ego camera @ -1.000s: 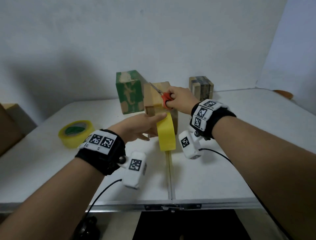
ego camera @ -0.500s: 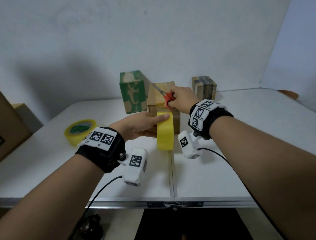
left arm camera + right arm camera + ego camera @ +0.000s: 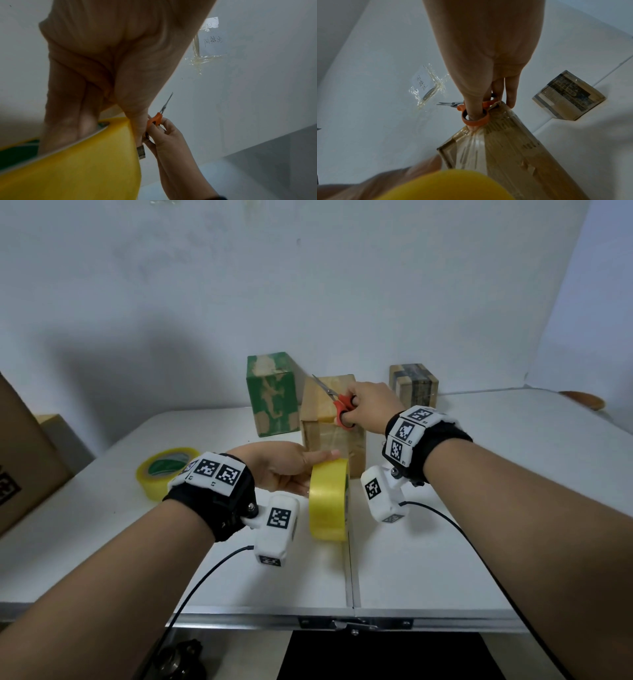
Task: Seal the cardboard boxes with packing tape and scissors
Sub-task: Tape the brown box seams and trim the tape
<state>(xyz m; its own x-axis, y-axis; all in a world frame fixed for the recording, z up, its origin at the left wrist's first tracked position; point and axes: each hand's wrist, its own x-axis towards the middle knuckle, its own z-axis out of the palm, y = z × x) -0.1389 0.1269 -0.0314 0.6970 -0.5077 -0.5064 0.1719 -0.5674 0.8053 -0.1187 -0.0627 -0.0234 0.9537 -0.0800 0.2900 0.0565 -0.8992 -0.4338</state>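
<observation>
A tall brown cardboard box (image 3: pixel 337 440) stands at the table's middle, with clear tape (image 3: pixel 472 146) running down its near face. My left hand (image 3: pixel 284 470) grips a yellow tape roll (image 3: pixel 329 501) upright just in front of the box, fingers through its core (image 3: pixel 102 123). My right hand (image 3: pixel 368 409) holds orange-handled scissors (image 3: pixel 339 405) at the box's top front edge, thumb through one loop (image 3: pixel 475 117), blades (image 3: pixel 447 103) pointing up and left. The strip between roll and box is hard to make out.
A green box (image 3: pixel 272 395) stands behind and left of the brown one, a taped dark-and-tan box (image 3: pixel 414 383) behind right. A second yellow tape roll (image 3: pixel 164 470) lies flat at left. A large carton (image 3: pixel 24 453) sits at the far left edge. The table seam (image 3: pixel 349 570) runs toward me.
My left hand has drawn the yellow roll down and toward me, away from the box's top. My right hand with the scissors has stayed at the box's upper edge.
</observation>
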